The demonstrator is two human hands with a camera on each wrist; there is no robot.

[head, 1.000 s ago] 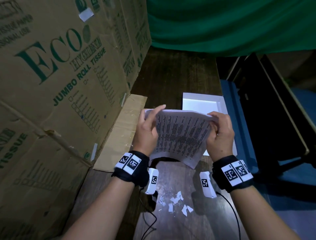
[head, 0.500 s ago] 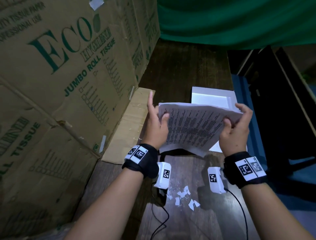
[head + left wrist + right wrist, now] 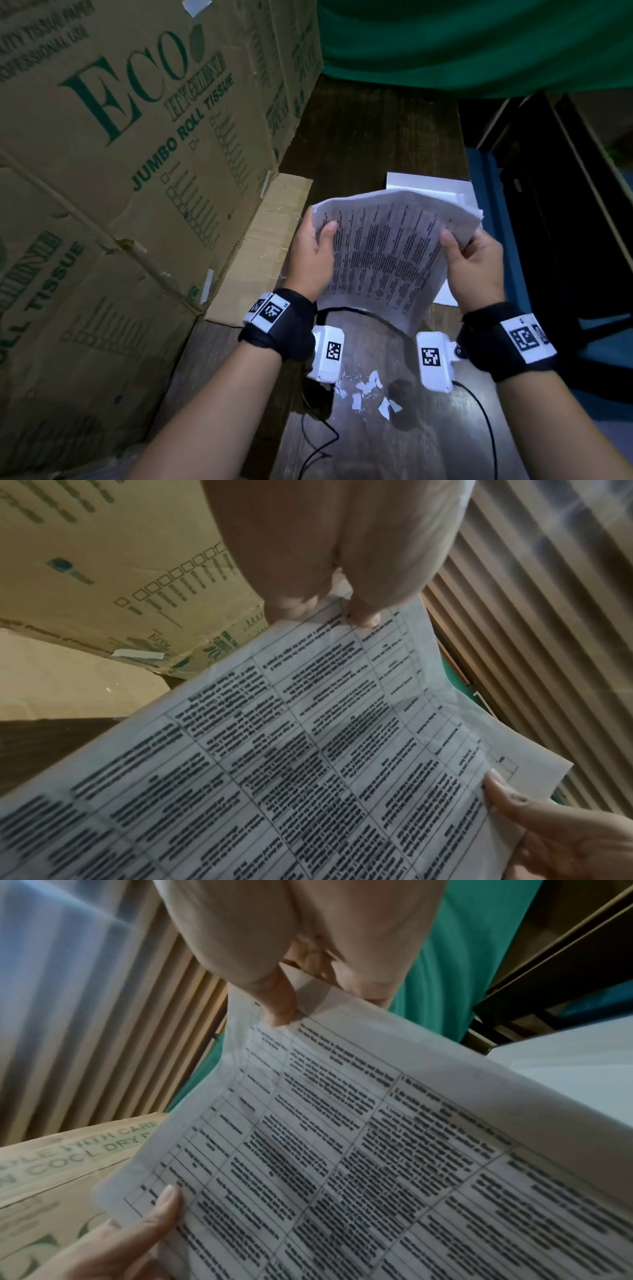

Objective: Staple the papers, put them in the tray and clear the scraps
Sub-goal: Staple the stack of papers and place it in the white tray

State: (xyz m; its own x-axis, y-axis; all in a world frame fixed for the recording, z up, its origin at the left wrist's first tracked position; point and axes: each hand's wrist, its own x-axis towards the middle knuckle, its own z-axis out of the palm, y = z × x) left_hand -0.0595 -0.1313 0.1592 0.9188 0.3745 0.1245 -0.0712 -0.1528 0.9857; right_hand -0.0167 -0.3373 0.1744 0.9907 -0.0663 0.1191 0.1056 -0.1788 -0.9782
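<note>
A stack of printed papers (image 3: 383,253) hangs in the air above the dark wooden table, printed side toward me. My left hand (image 3: 313,253) pinches its left edge, thumb on the front; the wrist view shows that grip on the papers (image 3: 308,750). My right hand (image 3: 474,260) pinches the right edge, thumb on the front of the papers (image 3: 359,1137). A white tray (image 3: 428,185) lies on the table behind the papers, mostly hidden by them. Several small white paper scraps (image 3: 368,390) lie on the table near me, below my wrists. No stapler shows.
Large cardboard boxes (image 3: 120,171) printed with green lettering wall off the left side, with a flat cardboard flap (image 3: 267,246) lying at their foot. A green cloth (image 3: 479,44) hangs at the back. A blue surface and dark frame (image 3: 548,240) stand to the right. Black cables (image 3: 322,442) trail across the table.
Both hands have shifted their hold on the papers: the left index finger, raised before, is now tucked behind the sheets, and the stack has fanned slightly at its right corner.
</note>
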